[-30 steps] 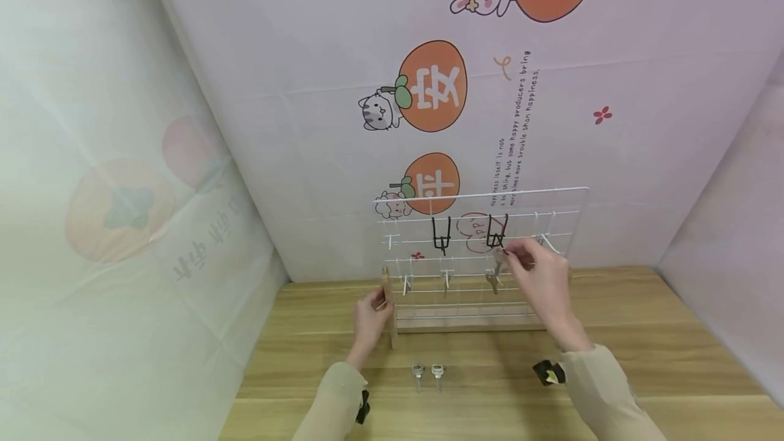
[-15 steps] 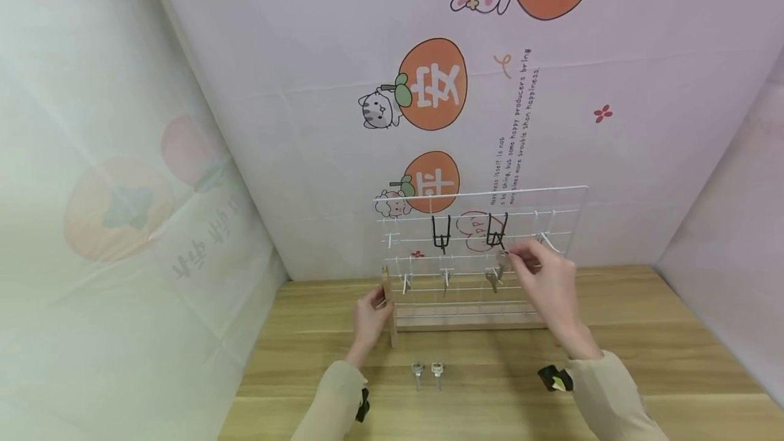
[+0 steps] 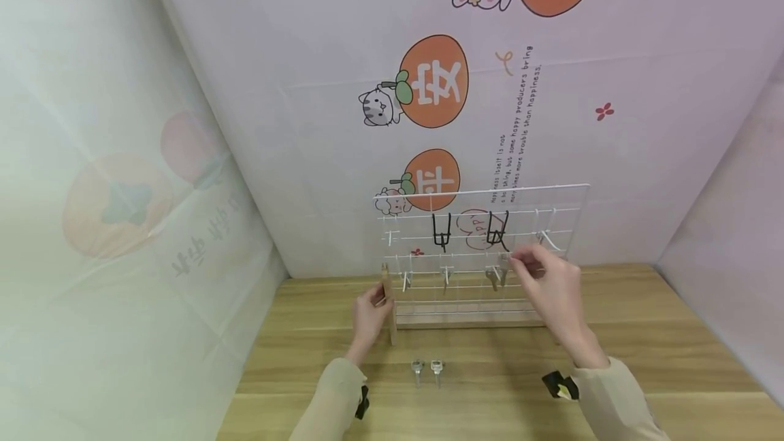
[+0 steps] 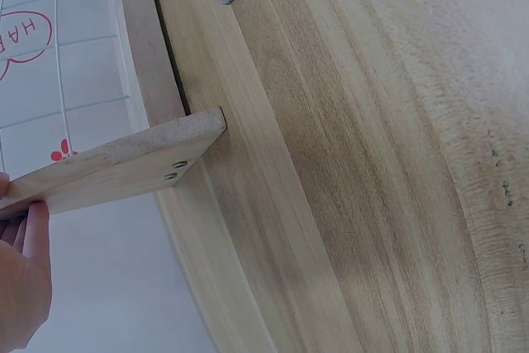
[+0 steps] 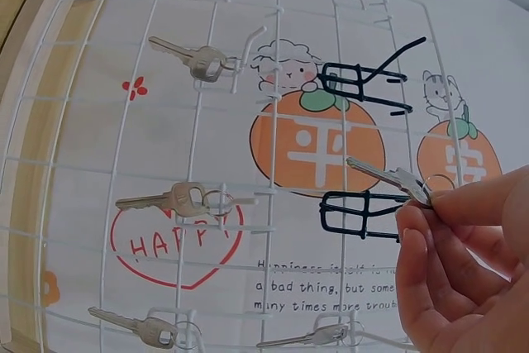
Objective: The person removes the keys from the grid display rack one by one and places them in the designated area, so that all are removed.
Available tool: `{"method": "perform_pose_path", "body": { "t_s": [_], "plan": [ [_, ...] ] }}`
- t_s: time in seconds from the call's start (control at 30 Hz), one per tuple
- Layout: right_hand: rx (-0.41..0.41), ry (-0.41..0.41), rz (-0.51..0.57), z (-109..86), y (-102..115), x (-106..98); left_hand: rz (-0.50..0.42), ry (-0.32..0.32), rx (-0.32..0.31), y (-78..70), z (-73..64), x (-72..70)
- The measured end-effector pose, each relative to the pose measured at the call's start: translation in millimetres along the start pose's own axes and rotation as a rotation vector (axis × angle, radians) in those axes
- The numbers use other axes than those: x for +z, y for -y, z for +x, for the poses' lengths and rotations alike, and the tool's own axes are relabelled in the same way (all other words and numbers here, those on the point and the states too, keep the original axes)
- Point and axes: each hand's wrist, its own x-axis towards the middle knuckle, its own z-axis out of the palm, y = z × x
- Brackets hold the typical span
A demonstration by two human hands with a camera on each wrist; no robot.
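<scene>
A white wire grid rack (image 3: 480,190) stands on a wooden base. My left hand (image 3: 369,318) grips the wooden side post (image 3: 390,312) at the rack's left end; the left wrist view shows its thumb and fingers (image 4: 37,237) on the post. In front of the grid, my right hand (image 5: 463,262) pinches a silver key (image 5: 388,178) by its ring end. The key is beside the right-hand black hook (image 3: 497,229), whose prong is partly behind the fingers in the right wrist view. Whether the ring is around that prong, I cannot tell.
Several keys hang on white hooks, among them one key (image 5: 194,59) and another key (image 5: 169,200). A second black hook (image 3: 441,231) is on the grid's left side. Two loose keys (image 3: 418,367) lie on the wooden table (image 3: 490,400). Printed cloth (image 3: 294,128) stands behind.
My right hand has shifted slightly right and down with the key, away from the grid's middle. My left hand stays on the post.
</scene>
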Motion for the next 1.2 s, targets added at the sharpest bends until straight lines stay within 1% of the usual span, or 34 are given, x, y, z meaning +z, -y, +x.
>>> {"method": "perform_pose_path", "body": {
  "t_s": [0.17,0.2,0.23,0.37,0.5,0.7,0.87,0.97,1.03,1.13,1.2],
  "plan": [
    [-0.019,0.040,-0.025,-7.6,1,2,0.012,-0.013,-0.003,28.4,10.2,3.4],
    [-0.021,0.048,-0.025,-9.7,1,3,0.009,-0.016,-0.005,33.3,11.8,3.8],
    [-0.023,0.057,-0.022,-11.9,0,4,0.002,-0.019,-0.003,35.3,12.2,3.6],
    [-0.037,0.081,-0.009,-21.8,-3,12,0.011,-0.015,0.019,36.6,13.3,3.1],
    [-0.038,0.117,0.002,-35.1,-9,21,0.007,-0.019,0.010,37.4,13.6,3.7],
    [-0.006,0.193,0.042,-55.2,-15,34,-0.017,-0.024,0.015,37.3,12.8,4.2],
    [0.010,0.245,0.073,-67.9,-19,43,0.007,-0.022,0.003,36.7,13.0,4.1],
    [0.032,0.286,0.078,-74.9,-21,48,0.012,-0.022,0.013,36.9,13.3,4.3],
    [0.062,0.316,0.079,-79.7,-23,52,0.008,-0.024,0.019,36.8,13.3,4.4],
    [0.126,0.367,0.078,-86.4,-24,58,0.010,-0.029,0.029,37.2,12.9,4.4],
    [0.174,0.404,0.082,-91.2,-24,61,0.006,-0.033,0.021,36.5,12.6,4.4]
  ]
}}
